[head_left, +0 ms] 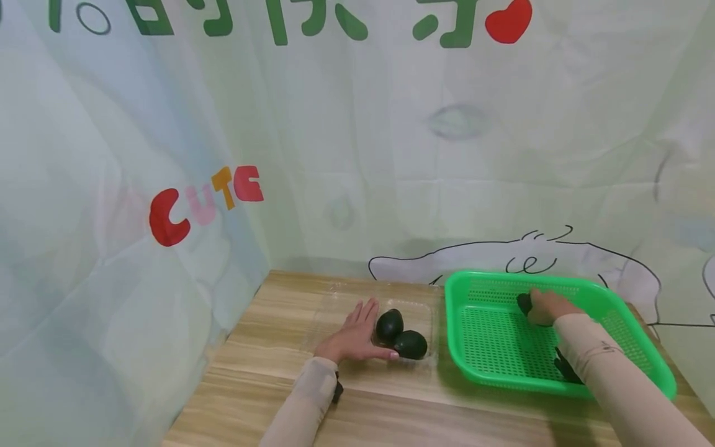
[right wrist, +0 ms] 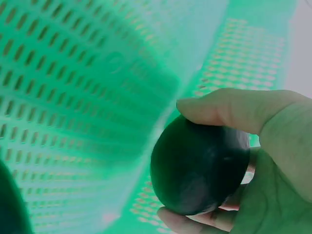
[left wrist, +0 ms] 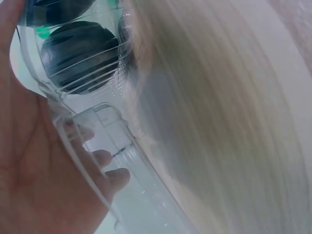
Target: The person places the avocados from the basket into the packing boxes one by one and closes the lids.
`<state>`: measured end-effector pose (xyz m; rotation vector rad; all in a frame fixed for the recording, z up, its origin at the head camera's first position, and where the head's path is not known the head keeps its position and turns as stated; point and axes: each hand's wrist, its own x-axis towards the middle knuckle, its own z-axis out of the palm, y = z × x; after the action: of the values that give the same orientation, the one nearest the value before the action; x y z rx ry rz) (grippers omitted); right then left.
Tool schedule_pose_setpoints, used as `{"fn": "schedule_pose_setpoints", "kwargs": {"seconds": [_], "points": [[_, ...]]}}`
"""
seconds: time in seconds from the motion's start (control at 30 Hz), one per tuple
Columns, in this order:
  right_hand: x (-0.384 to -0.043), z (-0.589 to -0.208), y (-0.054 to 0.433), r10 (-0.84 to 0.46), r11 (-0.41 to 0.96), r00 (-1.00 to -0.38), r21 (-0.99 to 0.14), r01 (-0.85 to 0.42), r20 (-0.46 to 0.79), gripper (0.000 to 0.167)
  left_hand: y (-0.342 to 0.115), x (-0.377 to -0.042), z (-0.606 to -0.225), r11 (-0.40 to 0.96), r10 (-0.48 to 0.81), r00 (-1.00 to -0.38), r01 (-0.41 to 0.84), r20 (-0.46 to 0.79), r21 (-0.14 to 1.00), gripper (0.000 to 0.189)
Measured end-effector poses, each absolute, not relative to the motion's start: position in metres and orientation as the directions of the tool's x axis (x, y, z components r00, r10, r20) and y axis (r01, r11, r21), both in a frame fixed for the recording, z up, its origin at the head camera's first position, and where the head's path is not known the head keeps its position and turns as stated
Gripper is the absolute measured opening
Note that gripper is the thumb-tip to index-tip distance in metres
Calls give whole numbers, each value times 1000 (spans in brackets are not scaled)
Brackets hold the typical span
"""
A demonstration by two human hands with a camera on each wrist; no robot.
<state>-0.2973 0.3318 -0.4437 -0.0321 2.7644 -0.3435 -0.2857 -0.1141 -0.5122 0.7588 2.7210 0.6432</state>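
Two dark green avocados (head_left: 410,344) lie side by side in the right part of a clear plastic container (head_left: 427,310). My left hand (head_left: 357,338) rests on the container just left of them, fingers spread and thumb near the lower avocado. In the left wrist view, some fingertips (left wrist: 117,179) show through the clear plastic. Inside a green perforated basket (head_left: 460,366), my right hand (head_left: 547,307) grips another avocado (right wrist: 200,168) between thumb and fingers. The right wrist view shows it close to the basket's side wall.
Wooden tabletop (head_left: 391,410) lies under the container and basket. A printed cloth (head_left: 357,186) hangs behind and at the left. A dark rounded shape (right wrist: 9,204), mostly cut off, shows at the left edge of the right wrist view.
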Motion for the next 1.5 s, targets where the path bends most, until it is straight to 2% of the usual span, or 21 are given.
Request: {"fn": "schedule_pose_setpoints", "kwargs": {"seconds": [0.13, 0.27, 0.53, 0.73, 1.2, 1.5], "points": [[-297, -428, 325, -90, 963, -935, -270, 7, -343, 88, -114, -291, -511, 774, 541, -834, 444, -107, 452, 127], [-294, -411, 314, -131, 960, -943, -275, -43, -306, 90, -112, -296, -505, 773, 555, -824, 462, -112, 434, 127], [-291, -383, 280, -207, 934, -972, -319, -161, -116, 74, -112, -300, -499, 778, 560, -820, 468, -122, 419, 129], [-292, -372, 252, -240, 925, -969, -317, -210, -61, 63, -114, -299, -500, 776, 561, -820, 471, -117, 419, 129], [-310, -376, 182, -304, 913, -953, -289, -288, -11, 59, -117, -296, -506, 791, 544, -830, 459, -121, 403, 129], [-311, -392, 137, -381, 864, -924, -363, -350, -17, 42, -118, -287, -515, 787, 537, -833, 438, -133, 435, 129]]}}
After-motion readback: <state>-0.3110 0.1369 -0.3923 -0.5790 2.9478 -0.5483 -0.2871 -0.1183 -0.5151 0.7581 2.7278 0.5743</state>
